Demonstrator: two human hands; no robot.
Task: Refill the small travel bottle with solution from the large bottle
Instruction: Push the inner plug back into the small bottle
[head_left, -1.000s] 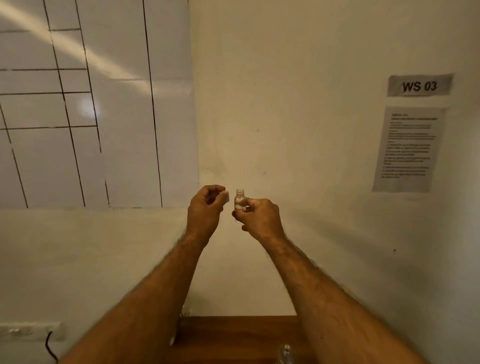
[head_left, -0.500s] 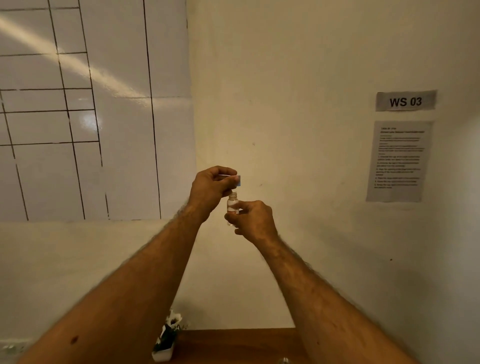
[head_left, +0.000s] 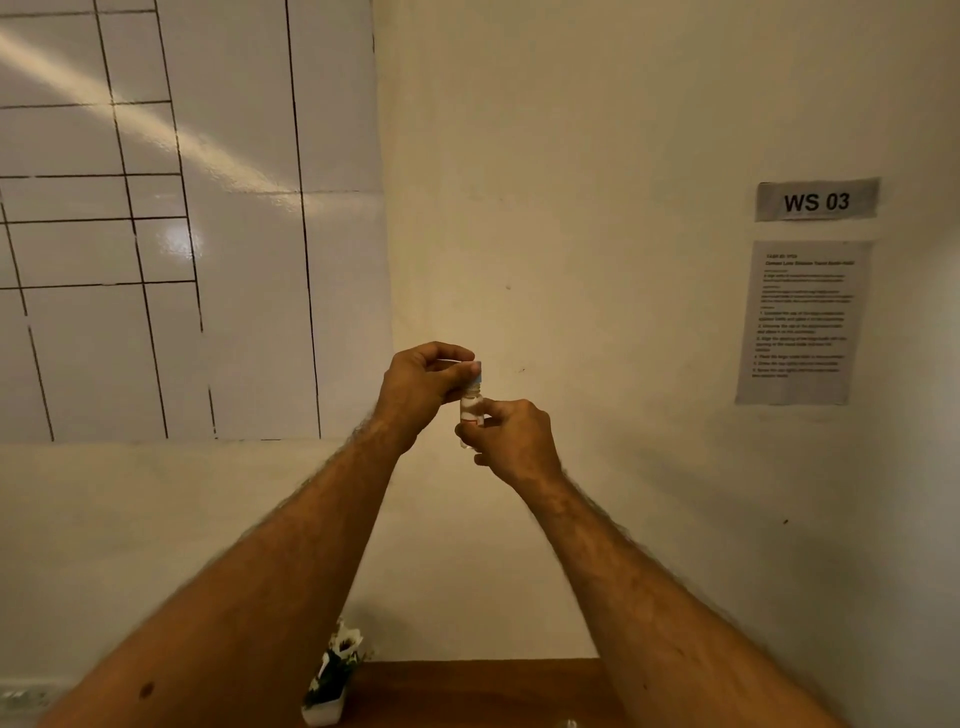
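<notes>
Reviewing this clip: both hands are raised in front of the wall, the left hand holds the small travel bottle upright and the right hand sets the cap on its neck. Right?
Not quite: the hands are swapped. In the head view the right hand holds the small travel bottle upright, and the left hand sets the cap on its neck. Both are raised in front of the wall, as you said.

Open air around raised hands (head_left: 467, 405); wall (head_left: 597, 260) stands beyond.

Two hands are showing: the left hand (head_left: 423, 384) and the right hand (head_left: 511, 441). One small travel bottle (head_left: 471, 408) and one cap (head_left: 475, 373) are showing between them. Two paper notices are hanging on the wall: the label (head_left: 816, 200) and the sheet (head_left: 802, 322). One small potted plant (head_left: 332, 675) is standing by one table (head_left: 467, 691).
</notes>
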